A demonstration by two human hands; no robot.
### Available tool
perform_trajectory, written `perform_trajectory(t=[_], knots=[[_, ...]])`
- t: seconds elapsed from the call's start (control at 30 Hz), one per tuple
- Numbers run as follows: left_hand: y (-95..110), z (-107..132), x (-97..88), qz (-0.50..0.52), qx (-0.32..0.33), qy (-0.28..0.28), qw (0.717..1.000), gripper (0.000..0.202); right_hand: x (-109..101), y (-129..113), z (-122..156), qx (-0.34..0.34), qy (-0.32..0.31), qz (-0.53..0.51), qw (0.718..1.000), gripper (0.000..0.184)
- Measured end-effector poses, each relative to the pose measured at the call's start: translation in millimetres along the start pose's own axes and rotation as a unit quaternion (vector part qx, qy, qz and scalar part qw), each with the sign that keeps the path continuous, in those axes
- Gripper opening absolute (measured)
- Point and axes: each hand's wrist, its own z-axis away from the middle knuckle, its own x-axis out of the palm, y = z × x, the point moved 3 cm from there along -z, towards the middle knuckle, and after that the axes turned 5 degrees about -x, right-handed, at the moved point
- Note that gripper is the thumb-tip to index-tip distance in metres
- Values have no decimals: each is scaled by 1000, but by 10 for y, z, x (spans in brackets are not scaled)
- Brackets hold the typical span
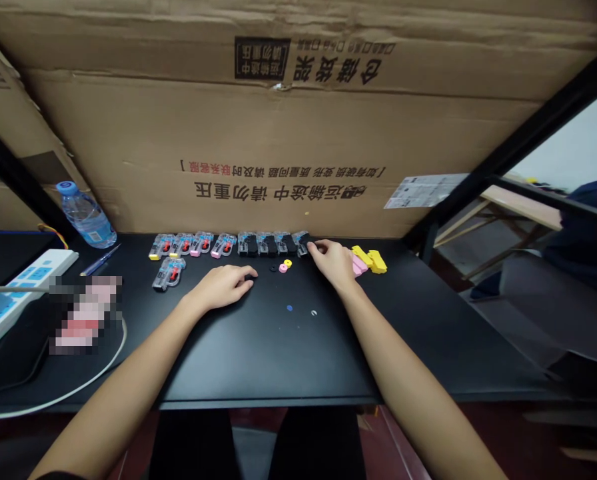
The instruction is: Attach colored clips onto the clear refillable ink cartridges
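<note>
My right hand (332,263) is at the right end of a row of small clear toy guns, its fingers closed on the end of a toy gun with a black grip (301,243). Several similar black-gripped toy guns (267,245) stand to its left. My left hand (223,287) lies on the black table (268,360), loosely bent, thumb and forefinger apart, with nothing visible in it. Farther left are clear toy guns with red triggers (202,244), and one more (168,274) lies in front of them. Small pink (283,268) and yellow rings (288,263) lie between my hands.
Yellow pieces (376,261) and pink pieces (359,265) lie beyond my right wrist. A blue disc (289,308) and a small white ring (314,313) are on the table. At left are a water bottle (89,217), a screwdriver (99,261) and a white cable (86,388). Cardboard (288,133) stands behind.
</note>
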Motion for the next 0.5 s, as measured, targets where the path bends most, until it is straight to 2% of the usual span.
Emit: perform_trajectory(t=[0.37, 0.5], knots=[[-14, 12, -21, 28, 19, 7, 999, 37, 90, -109, 53, -74, -29, -4, 997, 40], [-16, 9, -18, 19, 12, -4, 1000, 38, 111, -140, 59, -126, -48, -7, 991, 39]])
